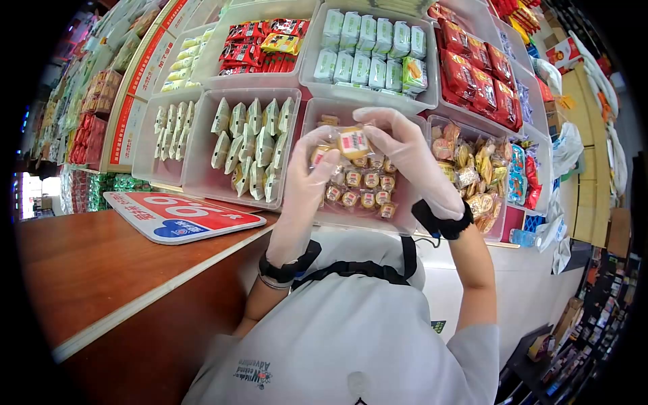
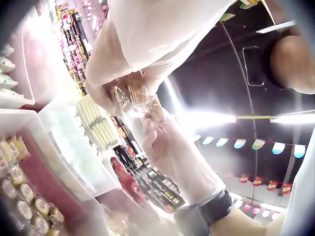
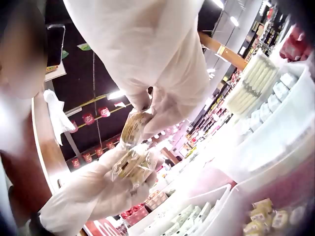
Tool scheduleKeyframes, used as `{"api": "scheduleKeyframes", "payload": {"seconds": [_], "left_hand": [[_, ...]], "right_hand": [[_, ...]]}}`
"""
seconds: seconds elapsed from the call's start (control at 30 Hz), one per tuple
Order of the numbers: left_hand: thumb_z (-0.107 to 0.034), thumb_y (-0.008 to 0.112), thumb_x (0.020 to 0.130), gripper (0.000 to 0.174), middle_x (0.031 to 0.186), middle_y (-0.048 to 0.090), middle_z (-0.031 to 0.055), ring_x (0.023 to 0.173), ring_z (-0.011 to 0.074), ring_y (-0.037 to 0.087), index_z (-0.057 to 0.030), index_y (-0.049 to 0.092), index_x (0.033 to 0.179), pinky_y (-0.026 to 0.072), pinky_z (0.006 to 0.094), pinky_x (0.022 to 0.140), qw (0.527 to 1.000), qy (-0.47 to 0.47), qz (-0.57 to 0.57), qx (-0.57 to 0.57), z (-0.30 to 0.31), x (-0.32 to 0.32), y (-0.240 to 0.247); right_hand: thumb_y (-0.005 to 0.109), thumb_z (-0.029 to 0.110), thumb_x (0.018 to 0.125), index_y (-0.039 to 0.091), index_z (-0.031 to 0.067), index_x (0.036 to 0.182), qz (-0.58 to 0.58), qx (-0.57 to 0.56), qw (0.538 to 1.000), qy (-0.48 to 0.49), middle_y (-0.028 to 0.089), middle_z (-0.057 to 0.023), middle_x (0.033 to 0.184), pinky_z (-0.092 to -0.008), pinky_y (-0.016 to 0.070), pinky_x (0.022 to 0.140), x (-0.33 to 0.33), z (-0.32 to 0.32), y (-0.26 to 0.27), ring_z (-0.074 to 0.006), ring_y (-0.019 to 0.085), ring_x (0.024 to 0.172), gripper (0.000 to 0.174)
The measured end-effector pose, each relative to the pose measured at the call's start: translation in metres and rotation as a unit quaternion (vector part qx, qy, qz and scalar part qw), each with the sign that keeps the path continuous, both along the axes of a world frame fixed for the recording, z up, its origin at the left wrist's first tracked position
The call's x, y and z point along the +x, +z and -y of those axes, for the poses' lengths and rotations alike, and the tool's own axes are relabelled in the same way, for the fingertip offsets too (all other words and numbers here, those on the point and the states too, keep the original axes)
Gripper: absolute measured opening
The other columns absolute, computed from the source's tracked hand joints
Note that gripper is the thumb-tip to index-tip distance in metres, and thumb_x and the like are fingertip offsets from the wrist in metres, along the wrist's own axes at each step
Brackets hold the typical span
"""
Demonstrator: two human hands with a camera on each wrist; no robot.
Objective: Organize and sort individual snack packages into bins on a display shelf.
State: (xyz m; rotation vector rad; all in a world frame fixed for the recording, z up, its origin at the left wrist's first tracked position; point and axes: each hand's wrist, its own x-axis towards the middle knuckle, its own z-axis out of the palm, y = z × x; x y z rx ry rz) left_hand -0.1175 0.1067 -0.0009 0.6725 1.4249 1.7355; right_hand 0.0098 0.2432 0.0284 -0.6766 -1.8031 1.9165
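Both hands wear thin translucent gloves and meet above a clear plastic bin (image 1: 398, 214) of small round wrapped biscuits (image 1: 371, 179). The right hand (image 1: 408, 148) pinches a biscuit packet (image 1: 353, 142) in clear film with a red-and-white label. Next to it the left hand (image 1: 304, 189) holds another clear-wrapped biscuit packet (image 1: 320, 154) between thumb and fingers. In the right wrist view the right hand's packet (image 3: 134, 127) is edge-on, just above the left hand's packet (image 3: 132, 169). In the left wrist view, the packets overlap between the gloved fingertips.
To the left stands a bin of pale green-white packets (image 1: 246, 135). Farther back are bins of white-and-green packs (image 1: 368, 40) and red packs (image 1: 476, 67). Mixed snacks (image 1: 472, 162) fill the bin at right. A red price sign (image 1: 182, 214) lies on the wooden counter (image 1: 135, 263).
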Motion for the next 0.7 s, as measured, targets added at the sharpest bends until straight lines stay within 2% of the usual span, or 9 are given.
{"api": "scheduleKeyframes", "payload": {"seconds": [0.17,0.23,0.3,0.37,0.43,0.5,0.57,0.63,0.7], "left_hand": [[-0.013,0.064,0.089,0.04,0.116,0.056,0.0067,0.103,0.0115,0.054,0.0008,0.05,0.125,0.0447,0.0234,0.087,0.998,0.047,-0.007,-0.052,0.004,-0.013,0.001],[-0.012,0.063,0.089,0.036,0.116,0.056,0.0064,0.101,0.0112,0.055,0.0005,0.052,0.121,0.0448,0.0231,0.085,0.991,0.086,-0.096,-0.023,0.001,-0.021,-0.011],[-0.011,0.063,0.089,0.031,0.113,0.056,0.0057,0.096,0.0103,0.055,-0.0004,0.053,0.117,0.0448,0.0229,0.083,0.989,0.115,-0.09,-0.002,0.002,-0.031,-0.02],[-0.01,0.063,0.089,0.029,0.109,0.056,0.0048,0.093,0.0092,0.054,-0.0009,0.054,0.115,0.0448,0.0228,0.082,0.984,0.177,0.005,0.035,0.004,-0.036,-0.013],[-0.01,0.063,0.089,0.029,0.105,0.056,0.0039,0.091,0.0088,0.054,-0.0004,0.053,0.115,0.0448,0.0229,0.082,0.978,0.206,-0.015,0.035,0.006,-0.043,-0.02],[-0.011,0.064,0.089,0.031,0.104,0.056,0.0038,0.092,0.0086,0.054,0.0002,0.053,0.116,0.0453,0.0229,0.081,0.976,0.214,0.004,0.039,0.006,-0.044,-0.016],[-0.011,0.064,0.089,0.031,0.104,0.057,0.0045,0.092,0.009,0.054,0.0004,0.053,0.116,0.046,0.0232,0.081,0.977,0.211,0.009,0.025,0.007,-0.042,-0.015],[-0.011,0.064,0.09,0.03,0.105,0.057,0.0054,0.093,0.0096,0.054,0.0007,0.054,0.115,0.0466,0.0237,0.081,0.978,0.21,0.001,0.022,0.008,-0.043,-0.023],[-0.01,0.063,0.09,0.028,0.106,0.057,0.0056,0.093,0.0098,0.054,0.0011,0.055,0.114,0.0466,0.0242,0.082,0.975,0.219,0.009,0.032,0.008,-0.045,-0.025]], "right_hand": [[0.064,0.01,0.09,0.058,-0.0019,0.115,0.043,0.0,0.997,0.06,0.063,-0.0028,0.1,-0.0203,0.0465,0.074,-0.017,0.006,0.006,-0.0061,0.056,0.085,0.028],[0.068,0.011,0.087,0.058,-0.0021,0.115,0.017,-0.021,0.998,0.063,0.064,-0.0026,0.099,-0.0217,0.0474,0.076,-0.023,0.001,-0.006,-0.0065,0.057,0.087,0.032],[0.07,0.012,0.085,0.057,-0.0028,0.116,0.075,0.057,0.996,0.008,0.064,-0.0035,0.099,-0.0224,0.0481,0.079,-0.031,-0.012,-0.02,-0.0074,0.057,0.089,0.036],[0.071,0.012,0.084,0.059,-0.002,0.111,0.077,0.012,0.997,-0.011,0.065,-0.0037,0.097,-0.0235,0.0483,0.076,-0.042,-0.027,-0.062,-0.0092,0.058,0.087,0.032],[0.072,0.012,0.082,0.062,-0.0006,0.102,0.062,0.078,0.995,-0.003,0.065,-0.0062,0.096,-0.0265,0.0484,0.074,-0.051,-0.031,-0.112,-0.0119,0.059,0.085,0.026],[0.072,0.013,0.08,0.062,0.0001,0.095,0.141,0.152,0.978,0.023,0.066,-0.0098,0.092,-0.0306,0.0483,0.074,-0.057,-0.026,-0.156,-0.0162,0.06,0.083,0.022],[0.072,0.016,0.079,0.062,0.0001,0.096,0.155,0.176,0.971,0.039,0.065,-0.0154,0.095,-0.0359,0.0482,0.077,-0.064,-0.018,-0.193,-0.0251,0.062,0.084,0.025],[0.069,0.02,0.082,0.061,0.0015,0.101,0.241,0.205,0.947,0.058,0.065,-0.0178,0.099,-0.039,0.0481,0.078,-0.071,-0.008,-0.21,-0.0302,0.063,0.087,0.028],[0.067,0.021,0.083,0.06,0.0026,0.103,0.257,0.21,0.941,0.061,0.064,-0.0181,0.102,-0.0407,0.0478,0.078,-0.075,0.0,-0.222,-0.0322,0.063,0.089,0.028]]}}
